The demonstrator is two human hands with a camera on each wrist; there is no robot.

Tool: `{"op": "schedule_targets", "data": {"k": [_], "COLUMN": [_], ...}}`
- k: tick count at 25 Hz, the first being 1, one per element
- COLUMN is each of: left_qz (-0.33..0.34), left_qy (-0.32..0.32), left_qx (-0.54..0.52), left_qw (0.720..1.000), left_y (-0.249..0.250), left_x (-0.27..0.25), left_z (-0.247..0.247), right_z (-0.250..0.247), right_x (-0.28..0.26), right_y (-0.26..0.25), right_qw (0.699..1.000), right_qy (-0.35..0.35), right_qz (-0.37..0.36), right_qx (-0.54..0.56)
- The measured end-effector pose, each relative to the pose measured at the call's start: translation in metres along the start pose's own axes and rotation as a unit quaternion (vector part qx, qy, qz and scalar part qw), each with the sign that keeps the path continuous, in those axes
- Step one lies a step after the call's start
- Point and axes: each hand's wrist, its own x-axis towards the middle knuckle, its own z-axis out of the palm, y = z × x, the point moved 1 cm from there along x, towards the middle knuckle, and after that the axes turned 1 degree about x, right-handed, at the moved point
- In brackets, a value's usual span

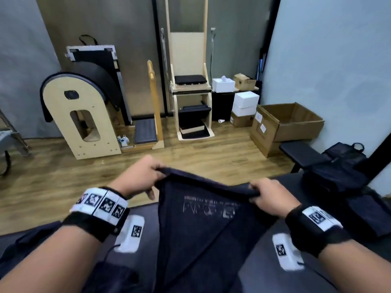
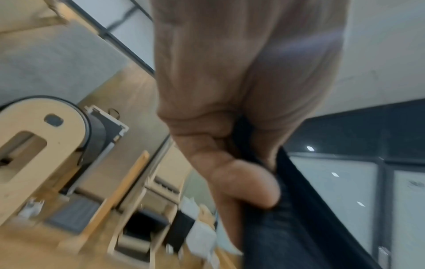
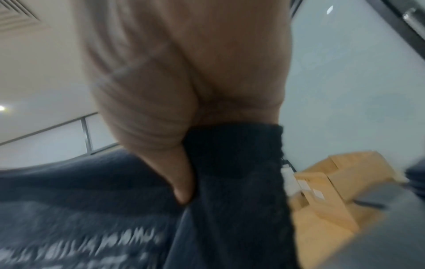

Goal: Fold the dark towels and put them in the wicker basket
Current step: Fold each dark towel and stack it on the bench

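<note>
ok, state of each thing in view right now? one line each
left hand: grips the towel's top edge
right hand: grips the same edge
towel: held up, hanging, printed side toward the camera, not folded flat
cardboard box: open on the floor, looks empty
black bag: slumped at right
wicker basket: not in view

Surface: a dark padded bench (image 1: 264, 250) below both hands.
Right of the right hand (image 1: 268, 197): a heap of dark towels (image 1: 338, 180) lying on it.
Under the left hand (image 1: 137, 178): wooden floor (image 1: 63, 176).
</note>
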Motion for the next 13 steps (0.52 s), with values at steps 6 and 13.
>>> {"op": "schedule_targets", "data": {"k": [6,13], "left_qz": [0.210,0.279], "left_qy": [0.425,0.403], "left_qx": [0.107,0.230], "left_qw": [0.874,0.840], "left_y": [0.126,0.133], "left_x": [0.023,-0.031], "left_z": [-0.107,0.059], "right_z": [-0.168,-0.142], "right_x": [0.047,-0.026], "right_y": [-0.042,0.109], "right_qw": [0.885,0.906], "right_qy": [0.445,0.400], "right_qz": [0.013,-0.132], "right_qx": [0.138,0.042]}}
